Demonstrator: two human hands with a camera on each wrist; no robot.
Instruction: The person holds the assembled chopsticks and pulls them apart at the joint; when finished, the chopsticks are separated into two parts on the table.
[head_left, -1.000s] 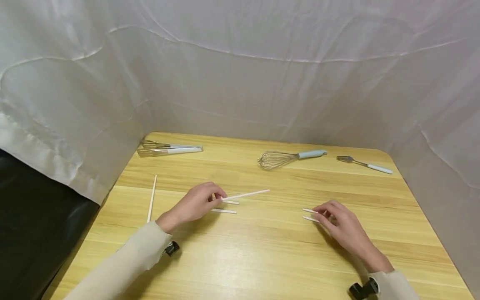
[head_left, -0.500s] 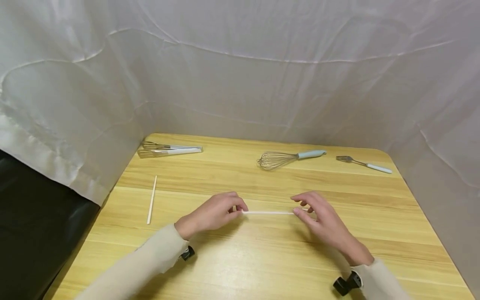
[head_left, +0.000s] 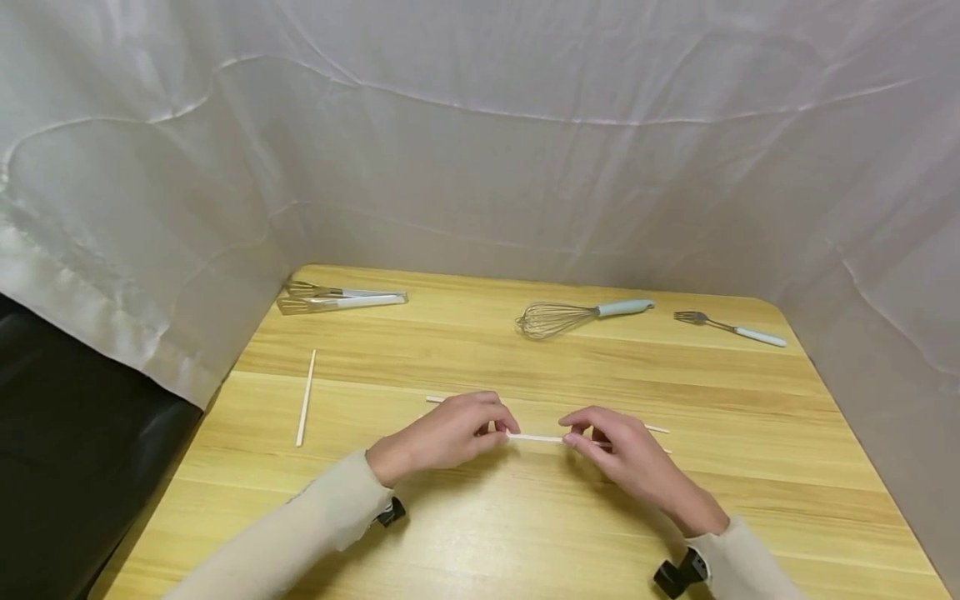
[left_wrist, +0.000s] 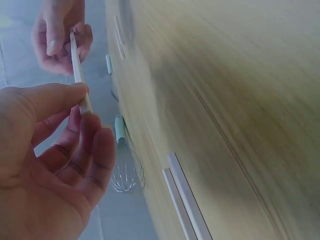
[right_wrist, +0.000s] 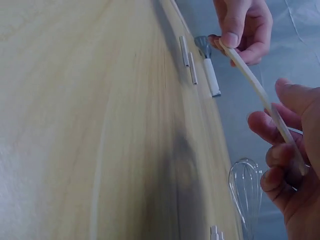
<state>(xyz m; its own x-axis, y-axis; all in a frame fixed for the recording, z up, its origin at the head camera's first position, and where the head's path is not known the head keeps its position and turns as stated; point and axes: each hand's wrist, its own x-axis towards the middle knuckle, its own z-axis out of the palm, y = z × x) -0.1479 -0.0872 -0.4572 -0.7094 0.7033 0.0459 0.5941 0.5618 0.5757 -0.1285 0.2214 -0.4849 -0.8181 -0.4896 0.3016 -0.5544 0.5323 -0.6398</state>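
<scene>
My left hand (head_left: pixel 450 432) pinches one end of a thin white chopstick (head_left: pixel 536 437) between thumb and fingertips. At its other end, the fingers of my right hand (head_left: pixel 637 457) curl round the stick; in the right wrist view the chopstick (right_wrist: pixel 255 82) slants across them. It is held above the table. Partly hidden beneath my left hand lie two short white sticks, seen whole-width in the left wrist view, one nearer (left_wrist: pixel 192 205) and one beside it (left_wrist: pixel 179 204). Past my right hand, the ends of another two short sticks (head_left: pixel 657 429) show.
Another chopstick (head_left: pixel 305 398) lies lengthwise at the left of the wooden table (head_left: pixel 465 533). Along the back are slotted metal tongs (head_left: pixel 341 300), a whisk (head_left: pixel 622 307) with a light blue handle, and a fork (head_left: pixel 759 337). Pale cloth (head_left: pixel 480 183) hangs behind.
Both hands have moved closer together. The chopstick, first slanting out of my left hand alone, is now level between both hands, and my right hand has left the short sticks and taken its other end.
</scene>
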